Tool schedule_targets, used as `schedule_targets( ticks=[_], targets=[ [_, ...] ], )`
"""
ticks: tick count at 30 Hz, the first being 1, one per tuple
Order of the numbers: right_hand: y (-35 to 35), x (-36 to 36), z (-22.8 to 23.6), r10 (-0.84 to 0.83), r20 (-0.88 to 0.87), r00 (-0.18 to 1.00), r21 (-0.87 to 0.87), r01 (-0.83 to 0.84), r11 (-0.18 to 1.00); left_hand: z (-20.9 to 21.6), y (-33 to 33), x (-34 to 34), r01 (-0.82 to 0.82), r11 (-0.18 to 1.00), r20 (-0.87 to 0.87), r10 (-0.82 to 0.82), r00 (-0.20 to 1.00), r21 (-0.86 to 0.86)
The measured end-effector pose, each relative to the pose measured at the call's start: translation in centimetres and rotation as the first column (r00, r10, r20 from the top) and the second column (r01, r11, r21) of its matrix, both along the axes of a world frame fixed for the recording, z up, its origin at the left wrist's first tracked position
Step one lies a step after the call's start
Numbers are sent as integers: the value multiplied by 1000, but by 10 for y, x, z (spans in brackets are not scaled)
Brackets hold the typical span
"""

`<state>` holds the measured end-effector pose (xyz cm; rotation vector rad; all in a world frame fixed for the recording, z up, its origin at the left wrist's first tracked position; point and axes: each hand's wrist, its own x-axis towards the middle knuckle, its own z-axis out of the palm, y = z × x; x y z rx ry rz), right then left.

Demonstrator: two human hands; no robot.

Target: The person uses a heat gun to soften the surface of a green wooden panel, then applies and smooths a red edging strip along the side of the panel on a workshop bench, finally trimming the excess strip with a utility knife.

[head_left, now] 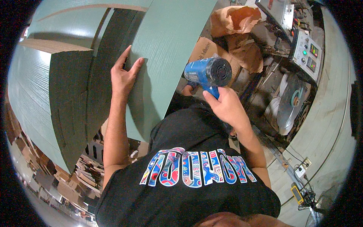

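Observation:
A long pale-green panel point(166, 49) with a faint wood-grain surface stands tilted in front of me. My left hand point(124, 77) grips its left edge, thumb on the green face; the other fingers are partly hidden. In my right hand point(228, 108) is a blue heat gun point(201, 71), fingers wrapped round its handle. The gun's round black vented end faces right, and its front end lies close to the panel's right edge. Whether it touches the panel I cannot tell.
More green panels point(30, 87) are stacked at the left. Beyond the gun lie a cardboard box point(206, 48) and crumpled brown paper point(236, 19). To the right are a machine's control box point(308, 56) and a reel of white strip point(289, 104). Cables and a yellow device point(297, 193) lie lower right.

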<state>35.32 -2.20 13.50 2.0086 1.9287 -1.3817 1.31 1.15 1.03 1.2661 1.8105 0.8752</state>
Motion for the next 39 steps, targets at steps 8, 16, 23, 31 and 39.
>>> schedule_targets(
  ticks=[8, 16, 23, 31, 39],
  targets=[
    [50, -1, -92, -169, 71, 983, 176, 154, 972, -7, 5, -7, 37, 999, -35, -37, 999, 10],
    [42, -16, -62, -130, 138, 982, 107, 115, 988, 4, 7, -4, -4, 999, 105, 8, 994, -35],
    [10, -21, -41, -69, 127, 990, 278, 31, 960, -1, 5, -2, 2, 1000, 28, -2, 1000, -17],
    [4, 23, -44, -8, -41, 999, 160, 15, 987, 13, -3, 7, -41, 997, -17, 40, 999, -72],
    [58, 13, -107, -159, -87, 983, 303, 178, 936, 8, -34, -12, -24, 993, -328, -16, 945, -116]
  ],
)
